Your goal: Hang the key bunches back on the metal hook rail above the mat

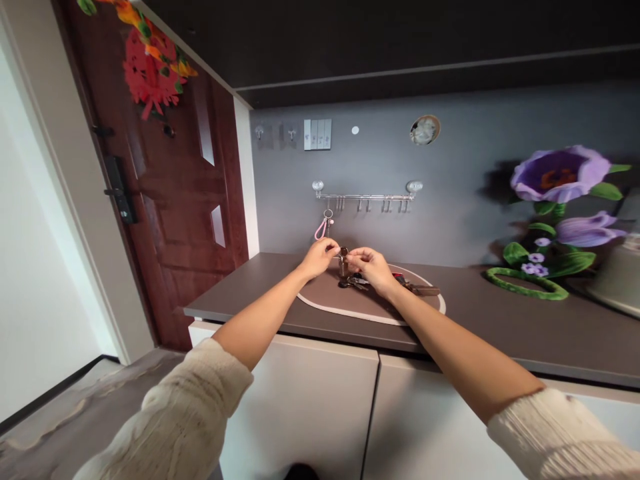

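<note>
Both my arms reach out over a brown countertop [260,287]. My left hand [319,257] and my right hand [370,268] meet above an oval brown mat [360,303], fingers pinched together on a small bunch of keys [344,261] held upright between them. More keys [350,283] lie on the mat just under my right hand. A pink strap with a ring [323,225] hangs from the left hook of a metal hook rail [365,197] on the grey wall, just above my left hand.
A dark red door [165,193] with a black handle lock stands to the left. White cabinet doors [310,400] sit below the counter. A purple flower decoration [560,200] fills the right wall, with a grey object [620,280] at the far right. Wall switches [317,134] are above the rail.
</note>
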Demonstrator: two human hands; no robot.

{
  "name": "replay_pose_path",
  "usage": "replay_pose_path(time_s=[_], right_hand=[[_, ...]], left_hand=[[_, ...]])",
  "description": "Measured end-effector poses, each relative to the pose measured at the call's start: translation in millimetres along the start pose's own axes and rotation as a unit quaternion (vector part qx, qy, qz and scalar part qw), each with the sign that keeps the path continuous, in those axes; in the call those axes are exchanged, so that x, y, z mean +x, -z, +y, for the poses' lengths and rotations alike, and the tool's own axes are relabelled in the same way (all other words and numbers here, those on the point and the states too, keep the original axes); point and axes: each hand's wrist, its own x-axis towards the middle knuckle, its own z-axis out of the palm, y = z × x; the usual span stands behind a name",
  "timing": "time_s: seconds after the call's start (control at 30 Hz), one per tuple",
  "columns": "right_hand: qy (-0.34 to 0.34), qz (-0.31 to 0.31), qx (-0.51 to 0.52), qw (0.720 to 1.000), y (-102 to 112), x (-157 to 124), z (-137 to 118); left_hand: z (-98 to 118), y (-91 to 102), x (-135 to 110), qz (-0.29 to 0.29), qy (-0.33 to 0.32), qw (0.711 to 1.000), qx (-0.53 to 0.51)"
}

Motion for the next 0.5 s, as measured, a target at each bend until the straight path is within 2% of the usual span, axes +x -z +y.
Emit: replay_pose_path(time_s=[0.17, 0.33, 0.5], right_hand=[[0.097, 0.057, -0.145, 0.983, 3, 0, -2], [0.124, -0.003, -0.205, 0.971, 4, -2, -6], [0.145, -0.022, -0.225, 0.963, 4, 0, -4]], left_hand=[[2, 1.0, -1, 0.005, -0.029, 0.992, 0.119], [6, 2.8, -5, -0.007, -0.087, 0.977, 0.196], [10, 4.9, -5, -0.012, -0.092, 0.972, 0.217]])
